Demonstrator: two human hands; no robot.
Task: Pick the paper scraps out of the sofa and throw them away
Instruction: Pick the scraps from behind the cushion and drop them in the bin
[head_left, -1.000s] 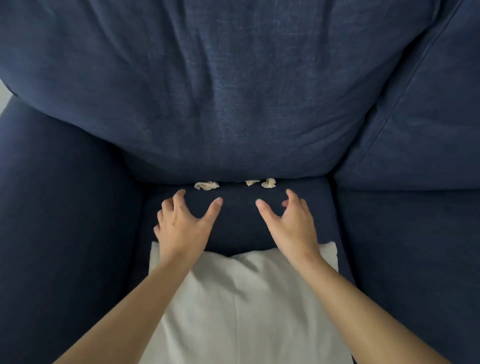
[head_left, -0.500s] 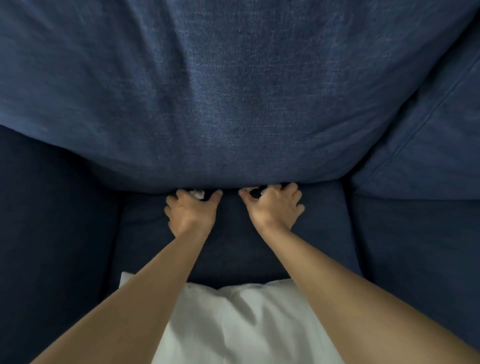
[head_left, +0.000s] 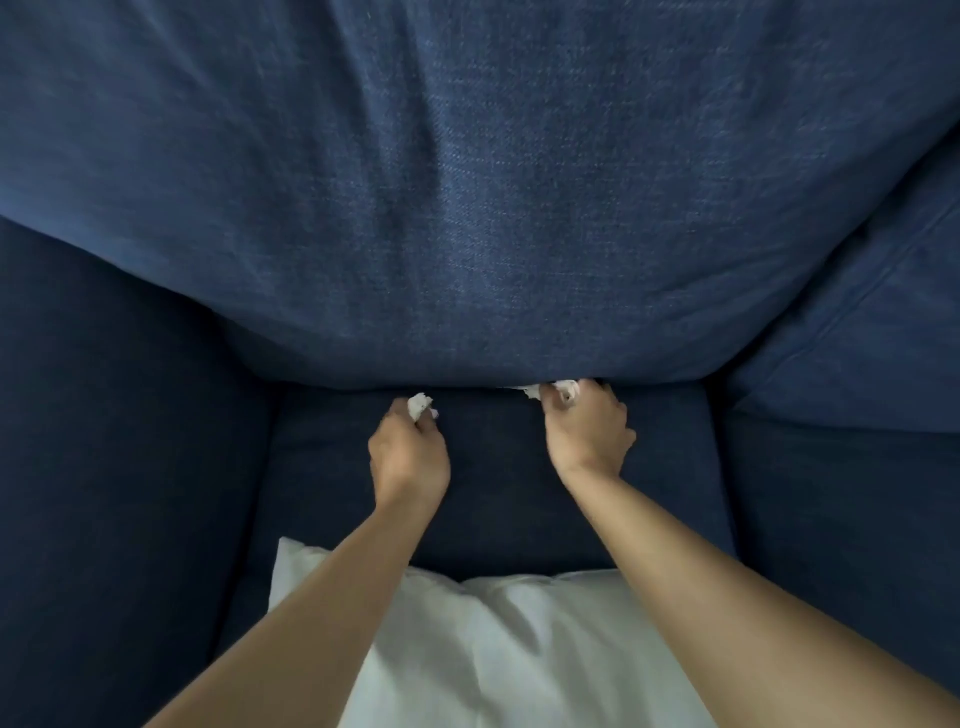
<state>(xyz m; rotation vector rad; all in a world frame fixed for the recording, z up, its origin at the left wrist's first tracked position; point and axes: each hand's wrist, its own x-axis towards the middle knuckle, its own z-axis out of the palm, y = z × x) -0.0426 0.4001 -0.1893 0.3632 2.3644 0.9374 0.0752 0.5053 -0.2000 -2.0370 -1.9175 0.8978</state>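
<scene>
Single head view, steeply downward, close over sofa seat (head_left: 493, 499), facing backrest (head_left: 467, 208).

Dim, soft light; slightly blurred, with wide-angle bending at edges.

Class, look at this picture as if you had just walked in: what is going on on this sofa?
A person leans over a dark blue sofa and picks crumpled paper out of the crease under the back cushion. The left hand pinches one paper scrap, already lifted clear of the crease. The right hand grips another scrap right at the crease, with a bit more white paper poking out beside it. A white pillow lies on the seat beneath the forearms. No bin is in view.
</scene>
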